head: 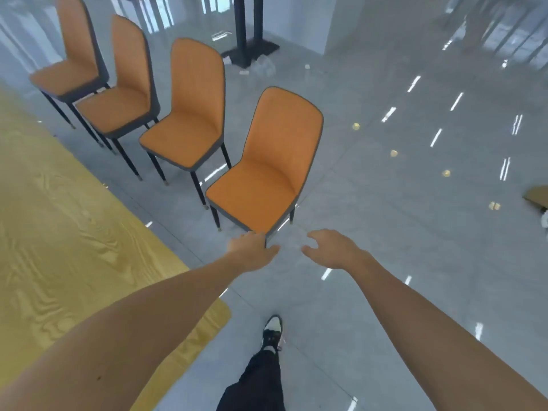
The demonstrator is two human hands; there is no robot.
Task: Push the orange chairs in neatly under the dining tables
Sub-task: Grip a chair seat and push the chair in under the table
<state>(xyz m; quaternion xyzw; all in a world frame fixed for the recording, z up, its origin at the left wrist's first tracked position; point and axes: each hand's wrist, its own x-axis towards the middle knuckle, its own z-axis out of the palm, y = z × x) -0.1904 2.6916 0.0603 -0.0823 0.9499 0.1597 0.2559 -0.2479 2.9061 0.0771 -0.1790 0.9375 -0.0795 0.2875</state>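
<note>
Several orange chairs stand in a row on the grey floor, pulled out from a yellow wood-grain dining table (59,232) at the left. The nearest chair (267,179) is angled, its seat facing the table and me. Behind it stand a second chair (189,126), a third (121,102) and a fourth (74,63). My left hand (252,250) reaches out just at the front corner of the nearest seat, fingers apart, holding nothing. Beside it my right hand (332,247) hovers over the floor with its fingers spread and empty.
A black table pedestal (247,40) stands at the back with bits of litter (261,66) around its base. A cardboard piece (536,197) lies at the right edge. My foot in a black-and-white shoe (272,330) is on the glossy tiled floor.
</note>
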